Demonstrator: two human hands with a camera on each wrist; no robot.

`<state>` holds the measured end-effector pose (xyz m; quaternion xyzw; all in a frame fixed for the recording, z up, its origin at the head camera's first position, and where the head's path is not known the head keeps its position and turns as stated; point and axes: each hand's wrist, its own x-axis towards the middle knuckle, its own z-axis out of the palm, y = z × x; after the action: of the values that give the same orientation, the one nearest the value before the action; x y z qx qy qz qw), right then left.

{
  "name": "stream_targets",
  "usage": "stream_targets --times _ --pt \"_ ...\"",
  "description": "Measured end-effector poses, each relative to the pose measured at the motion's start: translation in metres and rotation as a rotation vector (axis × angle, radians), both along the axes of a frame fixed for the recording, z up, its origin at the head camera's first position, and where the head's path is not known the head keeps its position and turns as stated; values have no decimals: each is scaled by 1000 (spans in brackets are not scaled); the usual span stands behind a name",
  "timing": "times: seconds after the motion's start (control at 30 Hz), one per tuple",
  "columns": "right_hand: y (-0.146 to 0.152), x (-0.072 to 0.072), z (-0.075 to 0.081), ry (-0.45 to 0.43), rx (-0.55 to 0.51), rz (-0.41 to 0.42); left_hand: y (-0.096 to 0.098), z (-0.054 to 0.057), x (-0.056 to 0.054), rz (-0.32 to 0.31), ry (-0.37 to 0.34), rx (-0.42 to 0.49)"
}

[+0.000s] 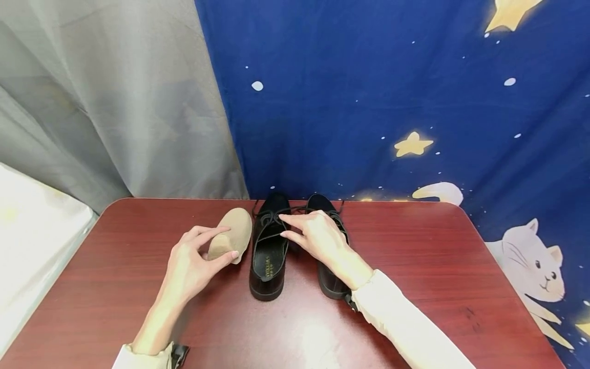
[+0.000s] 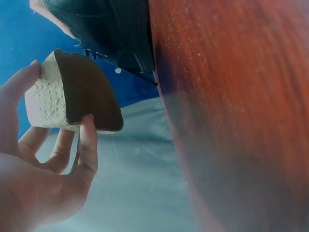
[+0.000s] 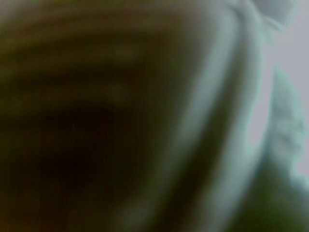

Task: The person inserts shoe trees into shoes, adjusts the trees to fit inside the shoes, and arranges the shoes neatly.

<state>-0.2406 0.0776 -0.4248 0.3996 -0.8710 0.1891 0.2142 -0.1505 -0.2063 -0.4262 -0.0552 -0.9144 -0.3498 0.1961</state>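
Note:
My left hand holds a beige toe-shaped shoe form between thumb and fingers, left of the shoes. In the left wrist view the shoe form shows a rough pale end and a darker shaded face, with fingers at its edge. A black lace-up shoe stands in the middle, its toe towards the curtain. My right hand reaches over a second black shoe, its thumb and forefinger apart and extended to the first shoe's laces. The right wrist view is blurred.
The shoes stand on a reddish-brown table, toes near its back edge. Behind it hang a grey curtain and a blue curtain with stars and a white cat. A pale surface lies off the table's left side.

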Motion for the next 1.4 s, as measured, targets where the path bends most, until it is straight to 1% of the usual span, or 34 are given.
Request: stream_targets --times 0.13,0.27,0.47,0.77,0.93,1.07,1.2,1.4 --pt "-1 0 0 -7 -18 -2 -1 -1 2 11 7 5" --pt "-2 0 1 -11 -22 10 0 0 5 20 33 19" --pt "0 1 1 -4 -23 7 5 3 8 -13 57 18" --pt "1 0 0 -15 -8 1 12 7 12 -40 77 18" --pt "1 0 -1 -27 -5 -3 13 10 14 -45 98 7" --pt "0 0 0 -29 -8 -1 15 13 18 -53 106 5" --pt "1 0 0 -31 -12 -6 17 16 22 -56 111 11" --pt "0 0 1 -34 -16 -6 18 19 25 -51 109 0"
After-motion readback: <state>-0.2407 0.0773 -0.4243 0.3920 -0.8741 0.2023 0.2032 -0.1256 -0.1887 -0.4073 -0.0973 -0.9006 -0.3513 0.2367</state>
